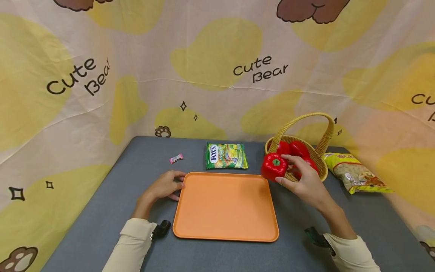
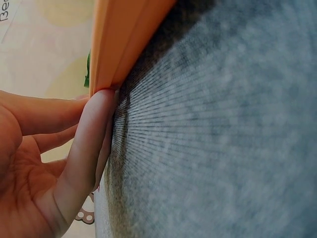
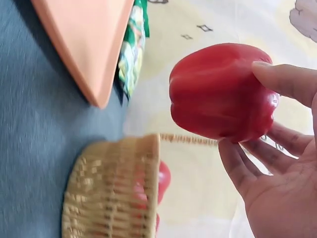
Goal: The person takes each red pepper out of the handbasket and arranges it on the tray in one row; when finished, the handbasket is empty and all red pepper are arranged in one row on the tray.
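Observation:
My right hand (image 1: 310, 187) holds a red bell pepper (image 1: 273, 167) between thumb and fingers, just in front of the wicker basket (image 1: 321, 166). In the right wrist view the pepper (image 3: 223, 91) is lifted above the basket's rim. More red peppers (image 1: 299, 148) lie inside the basket, partly hidden by its wall and my hand. My left hand (image 1: 164, 185) grips the left edge of an orange tray (image 1: 225, 207). Close up in the left wrist view, thumb and fingertips meet at the tray's rim (image 2: 111, 54).
Behind the tray lies a green FOX'S candy bag (image 1: 226, 156), with a small pink wrapped candy (image 1: 176, 158) to its left. A yellow snack bag (image 1: 355, 173) lies right of the basket. The basket's tall handle (image 1: 306, 116) arches upward. A patterned cloth (image 1: 210, 56) hangs behind the grey table.

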### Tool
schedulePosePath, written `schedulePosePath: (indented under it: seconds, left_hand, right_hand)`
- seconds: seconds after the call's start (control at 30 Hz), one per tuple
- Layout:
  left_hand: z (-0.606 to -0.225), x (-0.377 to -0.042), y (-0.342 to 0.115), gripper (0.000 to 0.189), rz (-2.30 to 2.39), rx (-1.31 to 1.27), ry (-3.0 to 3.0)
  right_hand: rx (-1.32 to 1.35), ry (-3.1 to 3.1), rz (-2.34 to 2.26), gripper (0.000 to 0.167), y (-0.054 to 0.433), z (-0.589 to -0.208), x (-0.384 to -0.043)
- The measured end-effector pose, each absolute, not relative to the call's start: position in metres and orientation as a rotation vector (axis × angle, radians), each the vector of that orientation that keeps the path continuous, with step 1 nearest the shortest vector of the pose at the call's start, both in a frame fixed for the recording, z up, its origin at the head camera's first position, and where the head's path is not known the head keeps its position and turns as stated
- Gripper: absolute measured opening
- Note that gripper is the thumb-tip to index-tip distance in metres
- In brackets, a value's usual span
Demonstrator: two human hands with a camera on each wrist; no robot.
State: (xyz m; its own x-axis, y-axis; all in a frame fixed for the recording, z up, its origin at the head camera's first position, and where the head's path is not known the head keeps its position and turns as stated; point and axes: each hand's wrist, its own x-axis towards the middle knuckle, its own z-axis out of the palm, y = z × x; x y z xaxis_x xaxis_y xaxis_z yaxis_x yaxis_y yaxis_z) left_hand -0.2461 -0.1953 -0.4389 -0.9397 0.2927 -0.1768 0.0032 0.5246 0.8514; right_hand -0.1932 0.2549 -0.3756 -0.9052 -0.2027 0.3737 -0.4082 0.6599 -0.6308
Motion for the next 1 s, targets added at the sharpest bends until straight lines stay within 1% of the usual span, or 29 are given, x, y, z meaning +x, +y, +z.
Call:
schedulePosePath:
  seconds: [0.3,0.7,1.0]
  left_hand:
    - [-0.44,-0.246,-0.195,0.047,1.382,0.251,2.463]
    - [-0.44,-0.247,-0.195,0.046,1.373,0.246,2.463]
    - [-0.439,-0.247,-0.195,0.046,1.366,0.253,2.472]
  right_hand:
    - [0.615,-2.625,1.183,0.074,0.22,-0.385,-0.202]
    - [0.769,-2.601,1.24,0.068,0.176,-0.398,-0.212]
    - [0.823,-2.643,1.311,0.066,0.142,-0.408,-0.213]
